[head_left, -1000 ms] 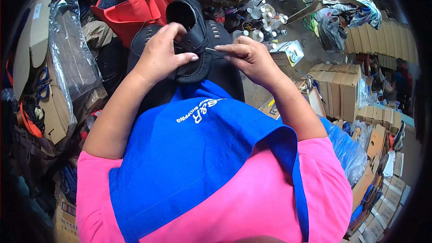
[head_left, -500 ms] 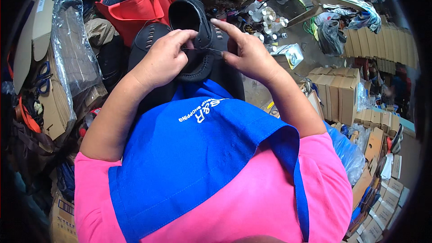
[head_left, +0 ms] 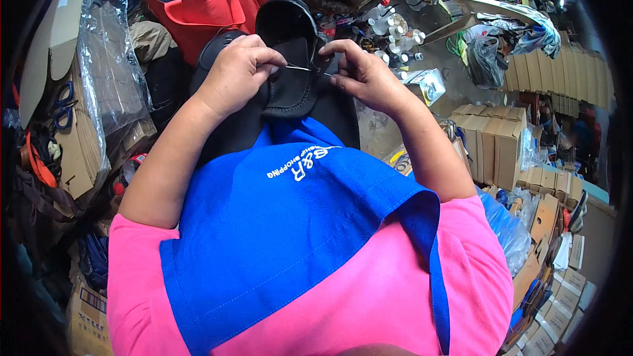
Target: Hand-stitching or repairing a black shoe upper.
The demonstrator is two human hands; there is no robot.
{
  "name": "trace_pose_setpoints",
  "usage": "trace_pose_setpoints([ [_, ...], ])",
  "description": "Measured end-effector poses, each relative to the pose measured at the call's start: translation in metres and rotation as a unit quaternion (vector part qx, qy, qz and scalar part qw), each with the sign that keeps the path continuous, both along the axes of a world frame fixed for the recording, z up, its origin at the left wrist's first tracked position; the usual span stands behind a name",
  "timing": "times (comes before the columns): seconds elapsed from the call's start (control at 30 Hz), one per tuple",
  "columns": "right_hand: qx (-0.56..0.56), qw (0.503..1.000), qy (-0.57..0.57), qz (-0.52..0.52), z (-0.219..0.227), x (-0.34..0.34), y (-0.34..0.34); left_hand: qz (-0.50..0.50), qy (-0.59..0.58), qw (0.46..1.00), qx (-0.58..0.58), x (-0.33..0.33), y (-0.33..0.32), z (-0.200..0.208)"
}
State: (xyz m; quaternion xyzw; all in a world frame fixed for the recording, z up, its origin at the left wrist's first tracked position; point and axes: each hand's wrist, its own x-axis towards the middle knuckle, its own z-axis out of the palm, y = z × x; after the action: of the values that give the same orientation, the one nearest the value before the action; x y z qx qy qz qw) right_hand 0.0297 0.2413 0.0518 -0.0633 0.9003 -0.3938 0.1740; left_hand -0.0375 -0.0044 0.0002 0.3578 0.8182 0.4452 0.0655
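A black shoe (head_left: 285,16) rests on my lap, its opening tilted up and thick stitches along its rim. In front of the opening, my left hand (head_left: 241,72) is closed in a pinch on a thin silvery needle (head_left: 299,67). My right hand (head_left: 369,78) is closed at the shoe's right edge, its thumb and fingers pinching a thin, light-coloured end in line with the needle. Whether it is the same needle or thread, I cannot tell. A second black shoe (head_left: 210,53) lies partly hidden behind my left hand.
A blue apron (head_left: 264,237) covers my lap. Beyond the shoes stands a red bag (head_left: 204,16). Small bottles (head_left: 395,29) crowd the floor ahead to the right. Stacked cardboard boxes (head_left: 491,142) stand at the right; blue-handled scissors (head_left: 64,105) lie at the left.
My left hand has moved slightly left and up, and more of the needle shows. My right index finger has bent inward. The shoe has shifted a little in view.
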Motion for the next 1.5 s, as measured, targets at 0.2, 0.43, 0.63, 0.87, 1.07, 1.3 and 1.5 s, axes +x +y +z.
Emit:
trace_pose_setpoints([
  [0.2, -0.048, 0.998, -0.010, -0.026, -0.011, 0.000, 0.006, -0.006, 0.026, 1.000, -0.002, -0.002, 0.007, -0.004],
  [0.43, -0.053, 0.998, -0.026, -0.022, -0.005, 0.001, 0.005, -0.021, 0.051, 0.998, -0.019, -0.004, 0.009, -0.006],
  [0.63, -0.117, 0.990, -0.017, -0.070, -0.014, 0.004, 0.002, -0.018, 0.059, 0.998, -0.018, -0.004, 0.009, -0.007],
  [0.87, -0.193, 0.970, -0.079, -0.126, -0.039, 0.009, 0.008, -0.044, -0.060, 0.997, 0.011, -0.009, 0.008, -0.006],
  [1.07, -0.117, 0.990, 0.002, -0.076, -0.034, 0.009, 0.004, -0.057, -0.175, 0.982, 0.047, -0.012, 0.002, -0.007],
  [1.3, -0.146, 0.984, -0.029, -0.101, -0.039, 0.009, 0.002, -0.046, -0.132, 0.990, 0.031, -0.006, 0.009, -0.006],
  [1.5, -0.255, 0.949, -0.085, -0.166, -0.037, 0.006, -0.010, -0.032, -0.205, 0.976, 0.059, 0.003, 0.030, -0.008],
])
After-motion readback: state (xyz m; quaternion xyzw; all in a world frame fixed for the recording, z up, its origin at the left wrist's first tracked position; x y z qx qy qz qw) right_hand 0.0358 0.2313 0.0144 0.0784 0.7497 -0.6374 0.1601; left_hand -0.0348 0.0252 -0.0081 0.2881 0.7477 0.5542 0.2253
